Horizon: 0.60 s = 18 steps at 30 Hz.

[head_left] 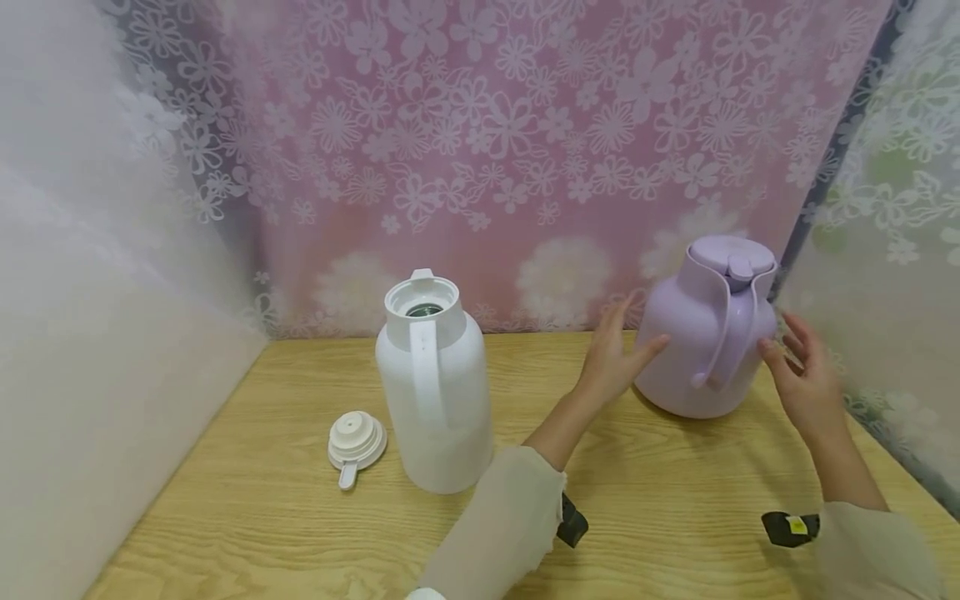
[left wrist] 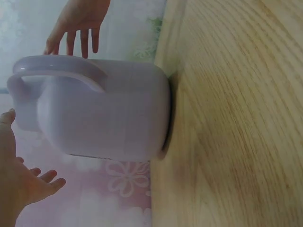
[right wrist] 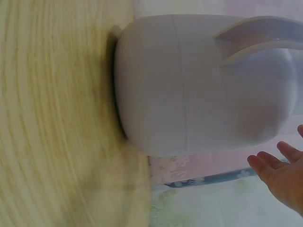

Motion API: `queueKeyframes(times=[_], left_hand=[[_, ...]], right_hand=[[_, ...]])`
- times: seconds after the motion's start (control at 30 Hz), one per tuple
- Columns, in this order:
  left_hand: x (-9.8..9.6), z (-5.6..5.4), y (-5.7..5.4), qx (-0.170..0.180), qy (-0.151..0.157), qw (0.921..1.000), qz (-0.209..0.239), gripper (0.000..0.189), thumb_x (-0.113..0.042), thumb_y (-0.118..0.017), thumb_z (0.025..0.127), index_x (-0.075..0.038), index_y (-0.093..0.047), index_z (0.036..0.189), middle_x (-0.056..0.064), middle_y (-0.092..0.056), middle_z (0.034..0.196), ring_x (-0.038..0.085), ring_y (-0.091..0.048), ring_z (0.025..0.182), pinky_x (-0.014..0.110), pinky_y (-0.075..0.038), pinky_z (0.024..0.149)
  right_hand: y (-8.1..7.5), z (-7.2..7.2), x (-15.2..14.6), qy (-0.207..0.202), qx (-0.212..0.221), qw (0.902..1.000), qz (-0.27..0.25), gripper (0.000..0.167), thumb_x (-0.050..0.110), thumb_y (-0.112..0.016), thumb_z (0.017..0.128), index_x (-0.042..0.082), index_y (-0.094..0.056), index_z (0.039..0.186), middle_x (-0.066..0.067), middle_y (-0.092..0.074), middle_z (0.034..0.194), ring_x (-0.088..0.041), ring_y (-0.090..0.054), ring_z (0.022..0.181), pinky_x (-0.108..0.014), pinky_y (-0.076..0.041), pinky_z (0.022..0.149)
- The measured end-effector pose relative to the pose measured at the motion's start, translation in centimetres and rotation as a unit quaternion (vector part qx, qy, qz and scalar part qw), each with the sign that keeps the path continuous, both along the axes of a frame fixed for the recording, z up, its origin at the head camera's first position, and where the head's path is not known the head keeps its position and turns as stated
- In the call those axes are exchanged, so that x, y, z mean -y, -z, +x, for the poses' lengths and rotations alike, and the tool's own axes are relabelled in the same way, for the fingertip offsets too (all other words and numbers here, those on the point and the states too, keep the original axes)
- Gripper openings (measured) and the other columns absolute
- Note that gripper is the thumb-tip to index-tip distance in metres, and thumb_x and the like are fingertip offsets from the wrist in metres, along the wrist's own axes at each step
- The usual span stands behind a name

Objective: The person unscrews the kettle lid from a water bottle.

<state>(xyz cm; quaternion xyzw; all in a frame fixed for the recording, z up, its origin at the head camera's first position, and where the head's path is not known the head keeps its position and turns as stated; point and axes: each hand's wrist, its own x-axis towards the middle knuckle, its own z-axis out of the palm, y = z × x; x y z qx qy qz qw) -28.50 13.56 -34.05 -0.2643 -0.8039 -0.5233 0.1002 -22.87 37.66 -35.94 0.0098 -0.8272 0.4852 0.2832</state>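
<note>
A purple thermos jug [head_left: 675,358] with its lid on stands upright at the right rear of the table, its handle facing the person. My left hand [head_left: 611,358] is at the jug's left side, fingers spread and thumb out. On the other side my right hand [head_left: 813,387] has loosely bent fingers, the thumb close to the jug wall. In the left wrist view a gap shows between the left hand [left wrist: 28,182] and the jug [left wrist: 104,113]. The right wrist view shows the right hand [right wrist: 281,177] with fingers extended beside the jug [right wrist: 156,90].
A white thermos jug [head_left: 442,400] stands lidless left of centre, its opening showing. Its white stopper lid [head_left: 356,442] lies on the wooden table [head_left: 247,508] to the left. A pink floral curtain [head_left: 465,150] hangs behind, with pale sheets at both sides.
</note>
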Motion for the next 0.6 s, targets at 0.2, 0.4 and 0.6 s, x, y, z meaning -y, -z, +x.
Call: queueKeyframes(times=[0.2,0.4,0.6], left_hand=[[-1.4,-1.8,1.5,0.039,0.003,0.9992,0.005,0.076,-0.048,-0.059,0.085,-0.037,-0.015,0.146,-0.003,-0.019,0.149,0.023,-0.022,0.133,0.052,-0.026,0.099],[-2.5,-3.0,3.1,0.035,0.021,0.9987,0.03,0.079,-0.041,-0.064,0.085,-0.032,-0.016,0.147,-0.003,-0.02,0.149,0.021,-0.022,0.133,0.049,-0.027,0.1],[-3.3,-3.0,4.3,0.044,0.034,0.9978,0.036,0.082,-0.037,-0.066,0.084,-0.035,-0.014,0.147,0.001,-0.027,0.147,0.021,-0.029,0.129,0.047,-0.031,0.098]], right_hand=[[1.3,-1.1,-0.3,-0.011,-0.02,0.9987,-0.046,0.054,0.017,-0.045,0.097,0.02,-0.024,0.146,-0.011,-0.021,0.148,-0.014,-0.03,0.128,-0.008,-0.029,0.09],[2.4,-1.9,-0.6,-0.03,-0.019,0.9962,-0.079,0.054,0.016,-0.046,0.097,0.02,-0.023,0.146,-0.009,-0.022,0.148,-0.018,-0.029,0.129,-0.01,-0.032,0.09],[2.9,-2.0,-0.6,-0.042,0.003,0.9945,-0.096,0.057,0.02,-0.045,0.097,0.027,-0.019,0.147,-0.007,-0.016,0.15,-0.021,-0.024,0.132,-0.009,-0.032,0.089]])
